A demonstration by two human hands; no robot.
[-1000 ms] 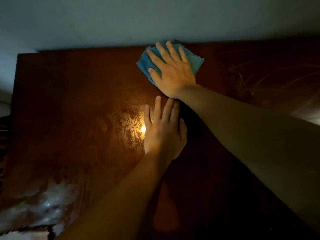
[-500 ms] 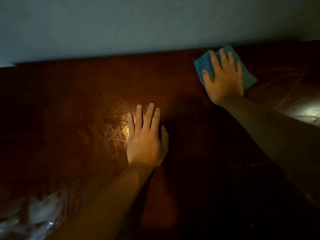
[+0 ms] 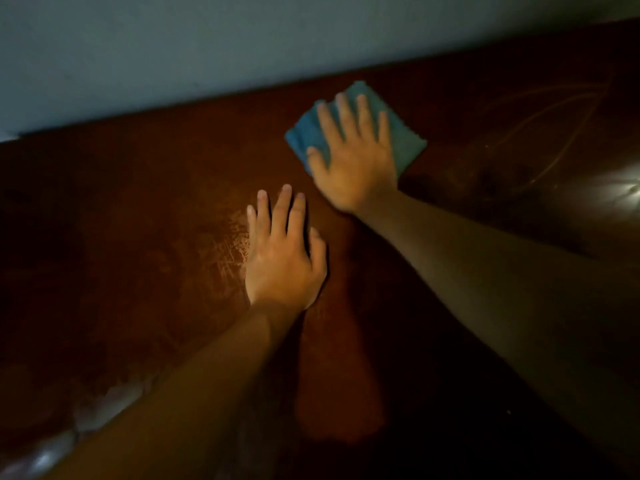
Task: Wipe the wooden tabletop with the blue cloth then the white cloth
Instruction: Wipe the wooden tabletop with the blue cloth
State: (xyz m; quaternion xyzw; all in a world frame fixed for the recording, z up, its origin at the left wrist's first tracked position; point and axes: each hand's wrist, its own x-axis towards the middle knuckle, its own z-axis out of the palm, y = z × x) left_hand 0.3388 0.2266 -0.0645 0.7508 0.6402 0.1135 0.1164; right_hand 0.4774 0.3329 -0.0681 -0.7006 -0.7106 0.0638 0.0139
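Wiping stage, first cloth. Item one: dark reddish-brown glossy wooden surface (image 3: 145,209), lying against a pale grey-blue wall (image 3: 173,46), poorly lit, showing a scuffed shiny patch just left of the left hand and faint curved streaks at the far right. Item two: blue square microfibre cloth (image 3: 408,147), lying flat on the surface near its back edge, right of centre, partly showing around the hand on top of it. Item three: right hand (image 3: 353,161), pressing down on the blue cloth with fingers straight and spread; its grip is wide, nothing curled round the fabric. The hand is blurred. Item four: left hand (image 3: 282,258), lying flat on bare wood nearer the person, fingers straight and close together, grip wide and holding nothing, apparently bracing. White cloth: not in view. Judgement: the blue-cloth pass is in hand and the white one is not begun. Next move is calling for steady downward pressure while sliding the cloth across unwiped stretches, the streaked right side included, before swapping cloths.
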